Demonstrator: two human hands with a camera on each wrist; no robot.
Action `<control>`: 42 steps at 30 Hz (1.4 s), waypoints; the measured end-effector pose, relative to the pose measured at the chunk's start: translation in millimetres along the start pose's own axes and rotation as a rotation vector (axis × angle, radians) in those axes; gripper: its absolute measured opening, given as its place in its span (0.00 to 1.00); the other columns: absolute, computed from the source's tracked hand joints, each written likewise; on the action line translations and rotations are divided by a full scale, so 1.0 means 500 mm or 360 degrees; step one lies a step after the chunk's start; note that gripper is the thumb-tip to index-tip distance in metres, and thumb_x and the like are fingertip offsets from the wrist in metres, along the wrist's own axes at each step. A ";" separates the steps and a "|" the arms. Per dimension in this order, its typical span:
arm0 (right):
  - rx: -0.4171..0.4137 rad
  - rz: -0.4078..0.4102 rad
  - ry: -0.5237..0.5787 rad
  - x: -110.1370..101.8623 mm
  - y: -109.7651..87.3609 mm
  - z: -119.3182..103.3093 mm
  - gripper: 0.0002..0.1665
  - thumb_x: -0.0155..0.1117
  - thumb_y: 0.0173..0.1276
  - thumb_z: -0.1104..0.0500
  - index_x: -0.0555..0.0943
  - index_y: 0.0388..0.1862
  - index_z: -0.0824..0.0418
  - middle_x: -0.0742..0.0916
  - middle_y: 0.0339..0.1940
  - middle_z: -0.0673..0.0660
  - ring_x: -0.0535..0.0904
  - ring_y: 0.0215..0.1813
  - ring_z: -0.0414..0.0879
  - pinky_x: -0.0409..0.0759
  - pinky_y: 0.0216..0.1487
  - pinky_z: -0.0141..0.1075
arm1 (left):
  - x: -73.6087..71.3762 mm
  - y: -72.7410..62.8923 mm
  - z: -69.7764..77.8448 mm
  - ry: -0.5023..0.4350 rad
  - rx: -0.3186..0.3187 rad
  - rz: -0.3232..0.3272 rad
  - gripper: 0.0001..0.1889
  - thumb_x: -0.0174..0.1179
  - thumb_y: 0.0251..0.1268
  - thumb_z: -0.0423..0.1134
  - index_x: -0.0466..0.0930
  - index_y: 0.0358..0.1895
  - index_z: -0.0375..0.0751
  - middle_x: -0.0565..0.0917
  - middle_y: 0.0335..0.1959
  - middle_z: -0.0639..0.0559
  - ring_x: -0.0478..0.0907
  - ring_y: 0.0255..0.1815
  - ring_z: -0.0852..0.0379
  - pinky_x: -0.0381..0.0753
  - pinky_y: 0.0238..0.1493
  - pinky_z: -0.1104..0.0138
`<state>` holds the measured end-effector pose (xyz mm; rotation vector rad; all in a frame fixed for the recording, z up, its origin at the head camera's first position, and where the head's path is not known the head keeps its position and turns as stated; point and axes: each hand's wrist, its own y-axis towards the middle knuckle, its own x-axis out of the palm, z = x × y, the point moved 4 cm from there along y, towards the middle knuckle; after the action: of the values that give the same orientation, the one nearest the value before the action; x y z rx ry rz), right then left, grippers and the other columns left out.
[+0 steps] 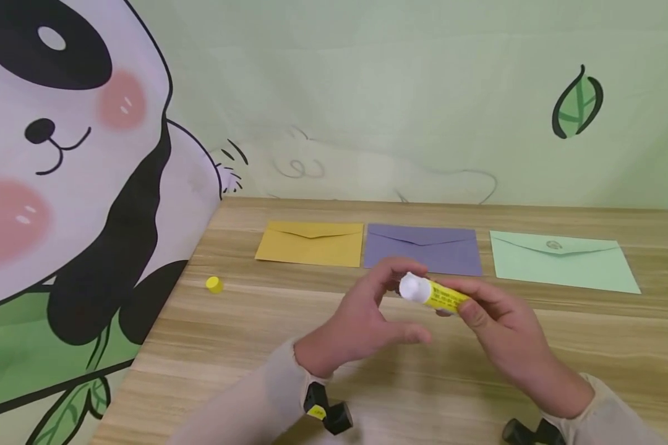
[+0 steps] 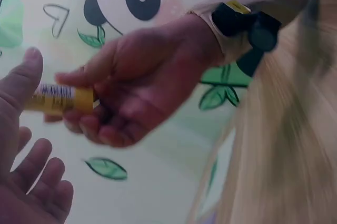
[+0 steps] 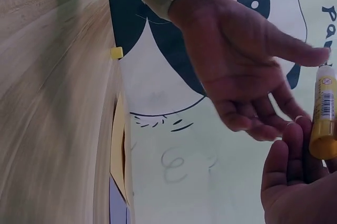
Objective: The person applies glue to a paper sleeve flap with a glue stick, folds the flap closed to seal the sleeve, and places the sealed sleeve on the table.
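Observation:
My right hand (image 1: 509, 334) holds a yellow glue stick (image 1: 445, 298) between thumb and fingers, above the table. Its uncapped white end points left, toward my left hand (image 1: 362, 321). That left hand has its thumb spread apart from the fingers, with its fingertips close behind the white end. In the right wrist view the glue stick (image 3: 325, 103) stands near upright, barcode showing, with the left thumb at its white tip. The left wrist view shows the right hand (image 2: 142, 82) pinching the glue stick (image 2: 55, 98). Far off to the left, a yellow cap (image 1: 214, 284) lies on the table.
Along the back of the wooden table (image 1: 245, 395) lie a yellow envelope (image 1: 312, 246), a purple envelope (image 1: 423, 250) and a mint green envelope (image 1: 562, 262), side by side. Behind it hangs a pale green backdrop (image 1: 367, 93) with a panda (image 1: 78, 161).

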<state>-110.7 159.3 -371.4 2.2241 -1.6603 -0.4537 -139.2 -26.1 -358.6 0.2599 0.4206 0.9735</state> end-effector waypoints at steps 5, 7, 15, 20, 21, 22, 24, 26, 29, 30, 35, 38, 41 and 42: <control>0.0018 0.0090 0.0038 -0.006 0.001 0.008 0.18 0.54 0.72 0.75 0.81 0.58 0.67 0.88 0.47 0.51 0.84 0.43 0.41 0.82 0.46 0.29 | -0.043 -0.029 -0.040 0.0254 -0.0221 0.0052 0.35 0.76 0.54 0.35 0.70 0.66 0.48 0.80 0.56 0.51 0.76 0.58 0.56 0.77 0.59 0.54; 0.0049 0.0121 0.0046 -0.009 0.002 0.011 0.18 0.56 0.71 0.76 0.81 0.56 0.68 0.87 0.46 0.51 0.84 0.42 0.41 0.83 0.45 0.29 | -0.067 -0.045 -0.053 0.0360 -0.0271 0.0072 0.34 0.74 0.57 0.38 0.70 0.67 0.49 0.79 0.57 0.50 0.75 0.60 0.53 0.76 0.59 0.52; 0.0199 0.0177 0.0077 -0.024 -0.004 0.028 0.18 0.59 0.69 0.75 0.82 0.55 0.67 0.86 0.48 0.50 0.85 0.42 0.40 0.84 0.46 0.30 | -0.170 -0.111 -0.089 0.0724 -0.0406 0.0160 0.27 0.69 0.64 0.44 0.75 0.65 0.44 0.81 0.57 0.47 0.76 0.58 0.51 0.76 0.57 0.55; 0.0166 0.0152 0.0122 -0.027 -0.006 0.036 0.19 0.61 0.66 0.77 0.83 0.54 0.68 0.86 0.52 0.51 0.84 0.44 0.39 0.84 0.46 0.30 | -0.233 -0.149 -0.093 0.0720 -0.0522 0.0279 0.22 0.67 0.66 0.42 0.78 0.62 0.43 0.83 0.53 0.45 0.78 0.55 0.52 0.78 0.54 0.54; 0.0168 0.0155 0.0110 -0.028 -0.006 0.037 0.20 0.62 0.65 0.77 0.83 0.54 0.66 0.86 0.52 0.51 0.84 0.45 0.38 0.84 0.46 0.30 | -0.245 -0.155 -0.091 0.0752 -0.0531 0.0296 0.22 0.67 0.66 0.42 0.78 0.62 0.43 0.83 0.53 0.45 0.78 0.55 0.52 0.78 0.54 0.54; 0.0173 0.0160 0.0092 -0.029 -0.007 0.038 0.20 0.63 0.65 0.77 0.84 0.54 0.65 0.86 0.52 0.50 0.84 0.45 0.38 0.84 0.45 0.30 | -0.257 -0.160 -0.088 0.0818 -0.0528 0.0309 0.23 0.68 0.66 0.43 0.78 0.62 0.44 0.83 0.53 0.46 0.78 0.55 0.52 0.78 0.54 0.54; 0.0194 0.0177 0.0036 -0.032 -0.007 0.040 0.21 0.64 0.64 0.76 0.85 0.54 0.63 0.87 0.52 0.48 0.84 0.45 0.37 0.84 0.44 0.29 | -0.281 -0.168 -0.083 0.0982 -0.0508 0.0333 0.23 0.68 0.65 0.44 0.78 0.62 0.44 0.83 0.54 0.47 0.77 0.56 0.51 0.77 0.53 0.54; 0.0223 0.0192 -0.0025 -0.036 -0.008 0.043 0.21 0.65 0.64 0.76 0.86 0.53 0.61 0.87 0.52 0.47 0.84 0.45 0.36 0.84 0.43 0.28 | -0.307 -0.178 -0.081 0.1190 -0.0486 0.0363 0.23 0.68 0.65 0.44 0.79 0.61 0.43 0.82 0.54 0.47 0.77 0.55 0.50 0.77 0.51 0.54; 0.0281 0.0206 -0.0116 -0.040 -0.010 0.047 0.21 0.67 0.64 0.74 0.87 0.53 0.59 0.88 0.53 0.47 0.84 0.45 0.36 0.84 0.42 0.28 | -0.344 -0.194 -0.083 0.1465 -0.0470 0.0420 0.21 0.68 0.65 0.45 0.80 0.59 0.41 0.81 0.53 0.46 0.76 0.50 0.48 0.77 0.47 0.53; 0.0301 0.0207 -0.0138 -0.042 -0.011 0.048 0.20 0.67 0.64 0.73 0.87 0.53 0.59 0.88 0.53 0.47 0.84 0.45 0.36 0.84 0.42 0.28 | -0.355 -0.200 -0.086 0.1532 -0.0472 0.0439 0.21 0.68 0.65 0.45 0.80 0.58 0.40 0.81 0.53 0.45 0.76 0.50 0.47 0.77 0.47 0.52; 0.0379 0.0219 -0.0186 -0.049 -0.016 0.057 0.20 0.68 0.65 0.71 0.86 0.55 0.59 0.87 0.54 0.45 0.84 0.45 0.37 0.84 0.42 0.28 | -0.404 -0.224 -0.104 0.1779 -0.0516 0.0478 0.22 0.69 0.64 0.45 0.80 0.58 0.38 0.79 0.54 0.40 0.76 0.55 0.40 0.77 0.53 0.46; 0.0399 0.0233 -0.0195 -0.054 -0.020 0.061 0.20 0.69 0.65 0.70 0.86 0.56 0.60 0.87 0.54 0.43 0.84 0.44 0.37 0.84 0.42 0.28 | -0.426 -0.237 -0.115 0.1896 -0.0576 0.0487 0.24 0.70 0.62 0.46 0.80 0.58 0.38 0.78 0.55 0.37 0.73 0.57 0.36 0.75 0.54 0.43; 0.0388 0.0243 -0.0202 -0.058 -0.023 0.064 0.20 0.69 0.64 0.71 0.85 0.55 0.62 0.87 0.54 0.43 0.84 0.44 0.37 0.85 0.42 0.29 | -0.445 -0.251 -0.128 0.1966 -0.0655 0.0489 0.27 0.70 0.61 0.47 0.79 0.59 0.36 0.76 0.55 0.34 0.71 0.55 0.33 0.73 0.52 0.42; 0.0382 0.0246 -0.0197 -0.060 -0.025 0.065 0.20 0.68 0.64 0.71 0.85 0.55 0.62 0.87 0.54 0.43 0.84 0.44 0.37 0.85 0.42 0.29 | -0.450 -0.255 -0.133 0.1982 -0.0680 0.0485 0.27 0.70 0.60 0.47 0.78 0.60 0.36 0.75 0.55 0.33 0.70 0.55 0.32 0.73 0.51 0.41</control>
<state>-122.4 189.0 -404.2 2.2474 -2.0300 -0.3759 -185.4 -282.5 -417.0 -0.7491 1.2989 1.4263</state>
